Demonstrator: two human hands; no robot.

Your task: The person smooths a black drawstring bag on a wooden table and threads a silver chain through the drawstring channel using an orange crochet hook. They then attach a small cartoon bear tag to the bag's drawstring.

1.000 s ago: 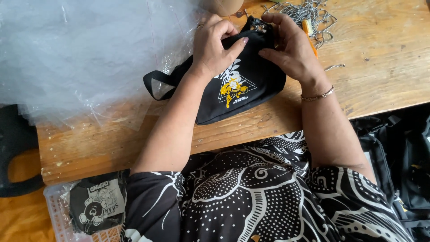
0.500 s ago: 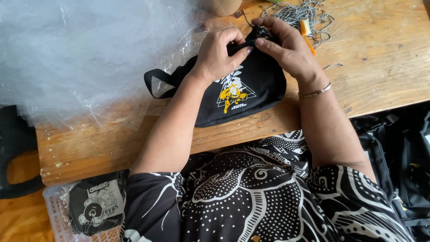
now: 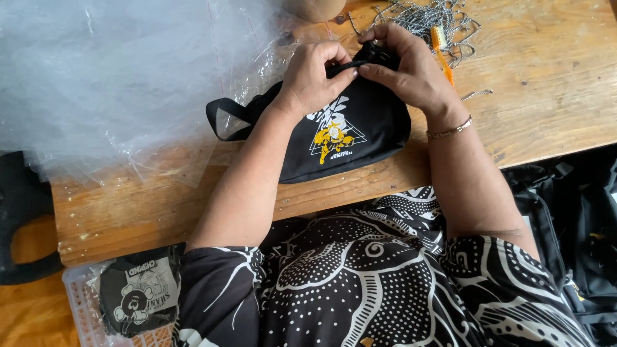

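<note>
At the far left, a heap of clear crinkled plastic wrapping (image 3: 109, 77) covers the worn wooden table (image 3: 546, 96). Near left, below the table edge, a white plastic basket (image 3: 80, 302) holds a bagged black pouch. At the table's centre lies a small black fabric bag with a yellow and white print (image 3: 353, 138), its loop strap (image 3: 225, 119) trailing left. The left hand (image 3: 312, 77) pinches a thin black strap at the bag's far edge, fingers closed on it. The right hand (image 3: 408, 67) grips the same far edge, fingers curled tight, a thin bracelet (image 3: 450, 130) on its wrist. Beyond it, far right, lies a tangle of grey metal ball chains (image 3: 430, 16).
</note>
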